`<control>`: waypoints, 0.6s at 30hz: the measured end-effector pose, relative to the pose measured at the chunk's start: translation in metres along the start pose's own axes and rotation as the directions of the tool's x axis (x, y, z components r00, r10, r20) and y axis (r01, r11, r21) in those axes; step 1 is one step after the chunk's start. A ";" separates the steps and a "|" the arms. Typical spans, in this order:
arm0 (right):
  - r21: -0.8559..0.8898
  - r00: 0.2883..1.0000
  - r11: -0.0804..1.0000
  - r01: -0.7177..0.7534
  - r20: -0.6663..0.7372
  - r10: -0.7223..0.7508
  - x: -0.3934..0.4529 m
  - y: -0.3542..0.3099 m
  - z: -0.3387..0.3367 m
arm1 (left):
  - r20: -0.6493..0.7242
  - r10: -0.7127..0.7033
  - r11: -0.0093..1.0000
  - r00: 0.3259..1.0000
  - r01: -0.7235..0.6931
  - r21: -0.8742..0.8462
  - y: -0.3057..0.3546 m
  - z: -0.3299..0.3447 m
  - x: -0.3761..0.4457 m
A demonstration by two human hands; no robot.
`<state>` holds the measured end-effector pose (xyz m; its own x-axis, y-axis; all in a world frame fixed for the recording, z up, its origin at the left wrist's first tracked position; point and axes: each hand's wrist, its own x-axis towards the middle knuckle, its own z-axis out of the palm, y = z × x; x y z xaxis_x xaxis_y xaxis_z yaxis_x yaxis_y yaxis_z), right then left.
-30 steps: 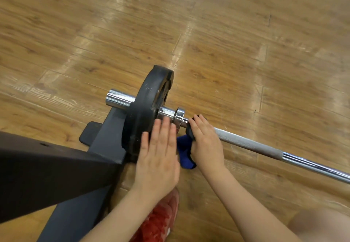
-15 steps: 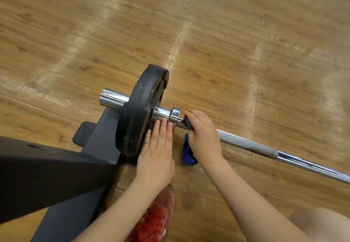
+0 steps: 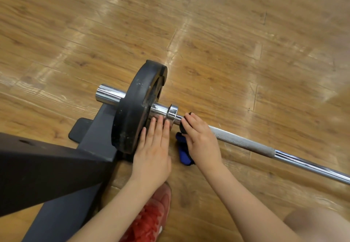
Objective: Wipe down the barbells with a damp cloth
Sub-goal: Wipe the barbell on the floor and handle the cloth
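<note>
Now we brace: left hand [image 3: 151, 152] flat, fingers straight against weight plate [image 3: 132, 113]. Right hand [image 3: 198, 137] wraps blue cloth [image 3: 182, 147] round barbell [image 3: 244, 143] beside collar [image 3: 171, 113]. We judge: squeeze firmly, wipe outward along knurl.

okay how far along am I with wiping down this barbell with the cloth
Done: nothing can be confirmed; no wiped stretch looks any different. In hand: your right hand wraps the blue cloth around the barbell beside the collar, while your left hand lies flat against the weight plate. Left: probably the knurled grip, the chrome shaft running right, and the sleeve end beyond the plate.
</note>
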<state>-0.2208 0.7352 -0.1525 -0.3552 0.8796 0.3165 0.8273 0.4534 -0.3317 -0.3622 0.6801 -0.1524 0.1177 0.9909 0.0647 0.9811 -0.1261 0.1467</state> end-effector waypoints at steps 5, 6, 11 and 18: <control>-0.005 0.993 1.000 -0.018 -0.117 0.017 0.002 0.000 -0.008 | 0.032 -0.020 1.000 0.999 0.020 -0.007 0.001 -0.003 0.000; 0.016 0.989 0.999 -0.040 -0.142 0.041 0.006 -0.004 -0.009 | 0.031 -0.024 1.000 0.999 0.024 -0.014 0.000 -0.003 0.000; 0.022 0.996 0.996 -0.083 -0.017 0.083 0.016 -0.019 0.005 | 0.024 -0.029 0.999 0.999 0.030 -0.044 -0.001 -0.003 -0.001; -0.003 0.993 0.993 -0.115 0.037 0.115 0.006 -0.005 -0.008 | 0.032 -0.031 0.996 0.999 0.034 -0.081 -0.004 -0.005 -0.003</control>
<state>-0.2234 0.7373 -0.1424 -0.2731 0.9308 0.2430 0.8641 0.3484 -0.3632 -0.3672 0.6777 -0.1479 0.0917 0.9954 0.0287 0.9688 -0.0958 0.2286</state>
